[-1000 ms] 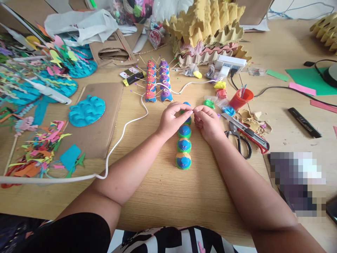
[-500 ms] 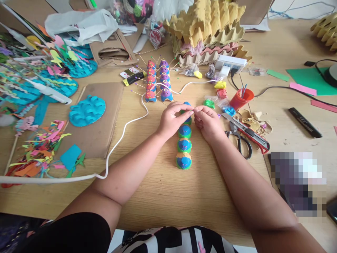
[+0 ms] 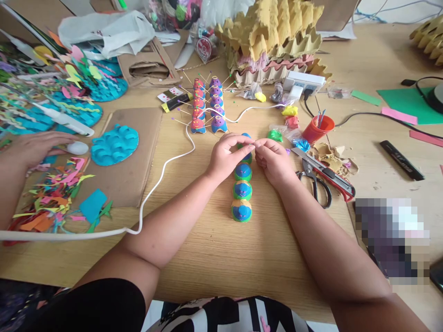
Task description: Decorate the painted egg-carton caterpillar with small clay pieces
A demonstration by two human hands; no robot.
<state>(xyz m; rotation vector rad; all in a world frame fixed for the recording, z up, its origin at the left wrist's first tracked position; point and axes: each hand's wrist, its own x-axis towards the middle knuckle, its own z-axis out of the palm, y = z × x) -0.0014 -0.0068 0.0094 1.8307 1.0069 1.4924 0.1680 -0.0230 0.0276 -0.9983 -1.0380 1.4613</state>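
My left hand [image 3: 226,154] and my right hand [image 3: 273,159] meet fingertip to fingertip, each in a pinch. Whatever lies between the fingers is too small to make out. Below them stands a row of blue and green painted egg-carton cups [image 3: 242,190], with small facial details on the nearer ones; my hands partly hide the far end of the row. Beyond are two finished-looking rows, a red and blue egg-carton caterpillar [image 3: 198,110] and a purple and blue one [image 3: 217,108], both stuck with pins.
Another person's hand [image 3: 38,147] holds a white rounded object [image 3: 77,147] by a blue paper-covered disc [image 3: 116,145]. A utility knife [image 3: 325,173] lies over scissors [image 3: 314,186] at right, near a red cup [image 3: 316,130]. A white cable [image 3: 165,166] crosses the table; egg trays [image 3: 273,37] are stacked behind.
Another person's hand has come in from the left with the white rounded object, over the paper scraps. My own hands stay in nearly the same place and pose.
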